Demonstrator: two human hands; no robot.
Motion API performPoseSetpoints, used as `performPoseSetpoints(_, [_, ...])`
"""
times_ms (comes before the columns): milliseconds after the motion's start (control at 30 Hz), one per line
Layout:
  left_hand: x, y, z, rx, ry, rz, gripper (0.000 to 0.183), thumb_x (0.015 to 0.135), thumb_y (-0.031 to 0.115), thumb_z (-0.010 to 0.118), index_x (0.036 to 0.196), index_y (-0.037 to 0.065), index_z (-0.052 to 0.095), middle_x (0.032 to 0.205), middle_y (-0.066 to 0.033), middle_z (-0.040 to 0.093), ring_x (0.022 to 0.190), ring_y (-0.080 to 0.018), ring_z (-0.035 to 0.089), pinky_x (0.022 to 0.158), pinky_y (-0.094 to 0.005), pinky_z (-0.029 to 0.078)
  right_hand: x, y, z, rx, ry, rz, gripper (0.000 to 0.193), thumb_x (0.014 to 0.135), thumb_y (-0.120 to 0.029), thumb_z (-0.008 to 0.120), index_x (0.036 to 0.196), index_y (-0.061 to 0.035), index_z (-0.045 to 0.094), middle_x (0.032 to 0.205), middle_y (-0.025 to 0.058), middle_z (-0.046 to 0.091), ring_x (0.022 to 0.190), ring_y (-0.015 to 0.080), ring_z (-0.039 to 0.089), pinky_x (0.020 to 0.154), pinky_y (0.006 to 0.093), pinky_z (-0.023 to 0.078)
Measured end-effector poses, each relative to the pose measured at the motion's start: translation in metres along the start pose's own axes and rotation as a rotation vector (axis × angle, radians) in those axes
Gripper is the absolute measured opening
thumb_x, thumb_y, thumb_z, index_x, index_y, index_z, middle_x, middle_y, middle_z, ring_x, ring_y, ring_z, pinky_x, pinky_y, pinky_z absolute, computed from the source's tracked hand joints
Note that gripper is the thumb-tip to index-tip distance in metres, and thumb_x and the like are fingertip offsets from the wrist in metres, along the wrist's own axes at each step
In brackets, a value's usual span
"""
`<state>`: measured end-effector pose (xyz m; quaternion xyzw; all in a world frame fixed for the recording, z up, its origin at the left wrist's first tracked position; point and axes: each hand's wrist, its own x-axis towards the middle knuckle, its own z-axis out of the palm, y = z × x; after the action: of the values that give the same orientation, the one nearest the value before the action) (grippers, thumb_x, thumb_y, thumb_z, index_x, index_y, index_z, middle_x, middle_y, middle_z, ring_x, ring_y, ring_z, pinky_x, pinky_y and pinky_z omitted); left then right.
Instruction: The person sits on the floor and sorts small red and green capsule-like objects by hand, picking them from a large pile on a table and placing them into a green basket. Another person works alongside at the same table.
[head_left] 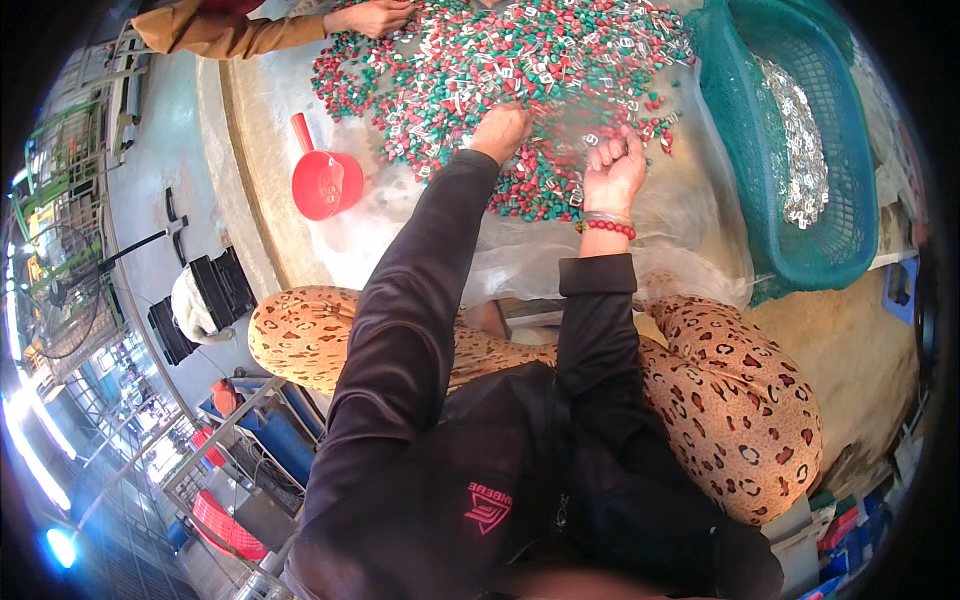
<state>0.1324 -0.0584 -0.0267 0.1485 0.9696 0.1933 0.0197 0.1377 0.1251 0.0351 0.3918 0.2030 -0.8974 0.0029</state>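
Note:
A wide pile of small red, green and white pieces [470, 75] covers a pale sheet in front of me, with flat silver buckle-like pieces mixed in. My left hand [503, 132] reaches into the pile's near middle, its fingers curled down and their tips hidden among the pieces. To its right is my right hand [614, 168], palm side up with the fingers bent in. A small silver piece [591, 140] shows beside its fingertips, but whether they grip it is unclear. The area between my hands is blurred.
A teal mesh-lined basket [852, 215] at the right contains a heap of silver buckle-like pieces [803, 150]. To the left lies a red plastic dipper [325, 187]. Across the pile, another person's hand [372, 17] in a brown sleeve touches the pieces.

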Motion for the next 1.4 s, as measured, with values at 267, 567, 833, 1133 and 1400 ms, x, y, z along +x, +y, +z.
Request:
performPoseSetpoints(267, [-0.014, 0.020, 0.016, 0.089, -0.014, -0.084, 0.018, 0.077, 0.017, 0.062, 0.083, -0.001, 0.063, 0.101, -0.0188, 0.060, 0.097, -0.0322, 0.058, 0.081, -0.0403, 0.048, 0.001, 0.003, -0.004, 0.065, -0.038, 0.078, 0.010, 0.087, -0.016, 0.050, 0.090, -0.0066, 0.049, 0.053, -0.0041, 0.028, 0.041, 0.0085, 0.025, 0.036, 0.0245, 0.022])
performPoseSetpoints(567, [0.017, 0.004, -0.017, 0.092, -0.185, -0.401, 0.018, 0.076, 0.017, 0.059, 0.078, 0.000, 0.064, 0.078, -0.0206, 0.063, 0.074, -0.0338, 0.064, 0.067, -0.0434, 0.051, 0.005, 0.000, -0.008, 0.019, -0.064, 0.068, 0.013, 0.088, -0.018, 0.051, 0.090, -0.0050, 0.051, 0.057, -0.0029, 0.032, 0.046, 0.0082, 0.029, 0.040, 0.0248, 0.025])
performPoseSetpoints(833, [0.031, 0.062, -0.125, -0.130, -0.220, 0.005, 0.018, 0.080, 0.020, 0.059, 0.090, 0.005, 0.058, 0.076, -0.0164, 0.064, 0.073, -0.0356, 0.062, 0.065, -0.0423, 0.049, -0.013, 0.024, 0.011, -0.128, -0.224, 0.357, 0.034, 0.094, -0.030, 0.043, 0.107, 0.0001, 0.049, 0.092, 0.0110, 0.053, 0.094, 0.0240, 0.051, 0.084, 0.0411, 0.044])
performPoseSetpoints(1133, [0.008, 0.040, -0.163, -0.393, 0.115, -0.054, 0.034, 0.082, 0.025, 0.063, 0.112, 0.011, 0.059, 0.090, -0.0097, 0.067, 0.079, -0.0173, 0.066, 0.066, -0.0301, 0.051, -0.001, 0.016, 0.003, 0.109, -0.422, 0.432, 0.026, 0.094, -0.026, 0.044, 0.078, -0.0062, 0.048, 0.072, 0.0052, 0.046, 0.064, 0.0158, 0.044, 0.057, 0.0309, 0.040])
performPoseSetpoints(1400, [-0.095, -0.042, -0.023, -0.024, 0.014, -0.693, 0.020, 0.071, 0.018, 0.070, 0.088, 0.008, 0.069, 0.075, -0.0151, 0.065, 0.070, -0.0276, 0.065, 0.067, -0.0378, 0.051, 0.001, 0.009, -0.001, 0.720, -0.221, 0.761, 0.020, 0.091, -0.018, 0.042, 0.075, -0.0050, 0.041, 0.062, 0.0030, 0.035, 0.055, 0.0141, 0.033, 0.051, 0.0282, 0.029])
